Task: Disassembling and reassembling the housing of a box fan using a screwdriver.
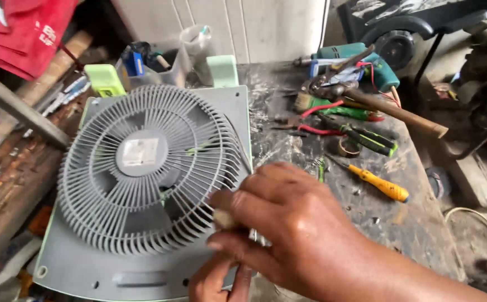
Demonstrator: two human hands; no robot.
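A grey box fan [143,184] is lying face up on the table [416,223], its round ribbed grille [148,168] pointing toward the camera and its pale green feet [222,70] sticking out at the far edge. The right hand [288,223] is reaching across from the lower right and is resting over the near right edge of the grille; its grip is pressed together around a small pale tool handle [224,219], thumb and forefinger pinching it, while the working end of the tool is hiding under the hand, so what it is touching cannot be told. The left hand [218,282] is showing only partly at the bottom edge, just under the right one and against the near rim of the fan housing; whether its grip is spread or pressed together cannot be told. To the right of the fan, well apart from the hands, loose tools are lying on the stained table: a yellow-handled screwdriver [378,182], a green and black screwdriver [366,137], red-handled pliers [305,124], a hammer [388,109] with a wooden shaft and a teal power drill [360,61] at the far side. A red cloth [25,28] is hanging at the upper left.
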